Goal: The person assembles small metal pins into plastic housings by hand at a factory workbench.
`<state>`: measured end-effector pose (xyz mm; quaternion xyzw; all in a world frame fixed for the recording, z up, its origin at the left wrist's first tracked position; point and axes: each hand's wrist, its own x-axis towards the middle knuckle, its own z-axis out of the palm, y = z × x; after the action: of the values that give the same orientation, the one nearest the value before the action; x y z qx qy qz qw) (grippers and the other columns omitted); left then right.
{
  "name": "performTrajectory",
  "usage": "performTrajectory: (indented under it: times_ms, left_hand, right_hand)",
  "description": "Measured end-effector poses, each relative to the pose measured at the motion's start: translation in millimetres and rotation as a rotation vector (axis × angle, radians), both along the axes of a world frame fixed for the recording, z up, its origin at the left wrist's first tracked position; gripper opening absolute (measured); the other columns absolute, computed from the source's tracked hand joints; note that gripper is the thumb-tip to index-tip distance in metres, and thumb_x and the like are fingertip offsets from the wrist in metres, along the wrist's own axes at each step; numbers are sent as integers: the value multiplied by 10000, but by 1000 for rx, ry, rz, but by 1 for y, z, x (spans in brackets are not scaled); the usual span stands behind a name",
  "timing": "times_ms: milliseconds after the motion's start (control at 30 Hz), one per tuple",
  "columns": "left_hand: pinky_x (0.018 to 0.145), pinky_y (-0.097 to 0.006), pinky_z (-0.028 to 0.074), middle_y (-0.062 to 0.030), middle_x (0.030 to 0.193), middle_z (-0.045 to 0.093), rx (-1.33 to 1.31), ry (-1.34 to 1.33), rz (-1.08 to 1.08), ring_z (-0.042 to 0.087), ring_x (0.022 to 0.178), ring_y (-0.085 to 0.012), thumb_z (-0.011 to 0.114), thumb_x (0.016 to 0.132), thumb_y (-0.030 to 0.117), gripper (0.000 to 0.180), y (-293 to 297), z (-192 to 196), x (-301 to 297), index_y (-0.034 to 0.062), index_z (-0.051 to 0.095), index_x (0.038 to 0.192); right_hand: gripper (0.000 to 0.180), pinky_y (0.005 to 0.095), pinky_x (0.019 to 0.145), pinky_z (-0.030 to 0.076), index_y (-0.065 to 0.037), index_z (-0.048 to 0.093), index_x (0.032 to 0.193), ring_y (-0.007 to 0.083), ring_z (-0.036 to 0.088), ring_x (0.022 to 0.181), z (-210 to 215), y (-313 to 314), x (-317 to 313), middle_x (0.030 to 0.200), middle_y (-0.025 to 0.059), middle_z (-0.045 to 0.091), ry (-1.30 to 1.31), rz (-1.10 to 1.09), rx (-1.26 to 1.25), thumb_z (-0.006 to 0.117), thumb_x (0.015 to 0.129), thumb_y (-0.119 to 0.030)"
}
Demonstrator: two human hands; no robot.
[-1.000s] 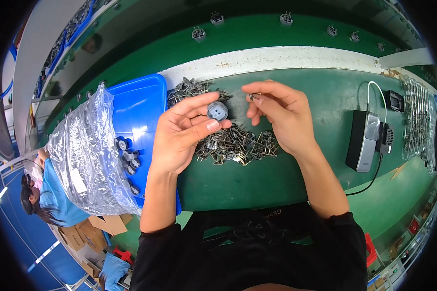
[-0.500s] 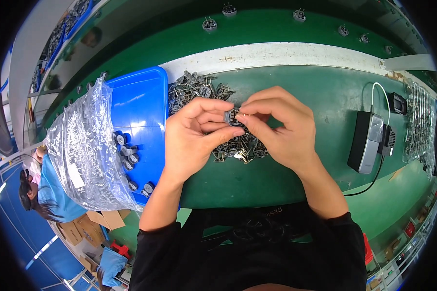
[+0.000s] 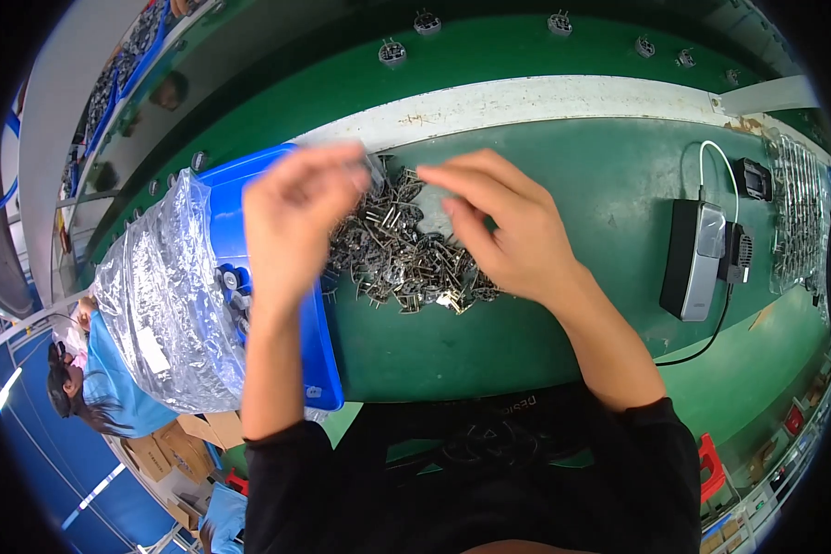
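Note:
My left hand is smeared by motion above the inner edge of the blue bin. Its fingers are curled toward the thumb, and a blurred grey shape shows by the fingertips, too unclear to name. Above the pile of small dark parts with metal pins, my right hand hangs with thumb and forefinger apart and nothing visible between them. Several round grey-and-black pieces lie in the bin, partly behind my left forearm.
Clear plastic sheeting drapes over the bin's left side. To the right stand a black-and-grey box-shaped device with cables and a bagged stack of parts. Beyond a white ledge, several plug-like pieces rest on a green surface. Another person is at far left.
My hands have separated from the small grey round part they held together. The left swung left and up toward the bin; the right drew slightly left and up, its fingers parting.

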<state>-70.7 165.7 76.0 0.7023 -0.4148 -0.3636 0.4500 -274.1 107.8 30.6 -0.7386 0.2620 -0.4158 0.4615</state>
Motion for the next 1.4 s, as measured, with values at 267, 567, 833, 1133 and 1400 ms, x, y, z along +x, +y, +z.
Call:
performTrajectory:
  times_ms: [267, 567, 833, 1133, 1400]
  left_hand:
    - [804, -314, 539, -140, 924, 749, 118, -671, 152, 725, 868, -239, 709, 839, 175, 243, -87, -26, 91, 28, 743, 1030]
    - [862, -355, 527, -162, 958, 739, 100, -595, 161, 710, 951, -297, 686, 846, 266, 289, -98, -46, 128, 74, 752, 1051]
    - [947, -461, 513, -214, 1188, 664, 736, -1210, 217, 630, 1118, -392, 654, 840, 266, 363, -56, -23, 198, 73, 672, 1147]
    - [899, -430, 536, -216, 1040, 706, 595, -1195, 83, 673, 1002, -384, 754, 745, 171, 322, -59, -30, 188, 18, 698, 1023]
    - [739, -285, 535, -105, 863, 702, 81, -667, -10, 661, 764, -149, 685, 757, 81, 346, -38, 0, 88, 9, 694, 1095]
  right_hand:
    - [393, 375, 703, 524, -132, 684, 1119, 231, 581, 898, -21, -5, 20, 968, 27, 556, 477, 29, -383, 639, 755, 11]
    - [313, 355, 625, 480, -92, 672, 1109, 248, 583, 717, -19, -11, -6, 795, 70, 558, 334, 40, -275, 734, 806, -44]
    - [221, 245, 549, 467, -10, 671, 1051, 66, 601, 611, 27, -8, -12, 734, 39, 652, -108, 240, 848, 741, 843, -36]
    - [163, 269, 563, 462, -26, 731, 988, 130, 618, 659, -11, -17, -15, 825, 37, 650, 252, 54, 97, 747, 828, -50]
    - [80, 324, 632, 517, -33, 699, 925, 202, 617, 701, -2, -20, -14, 906, 81, 629, 205, -110, -158, 709, 854, -69]
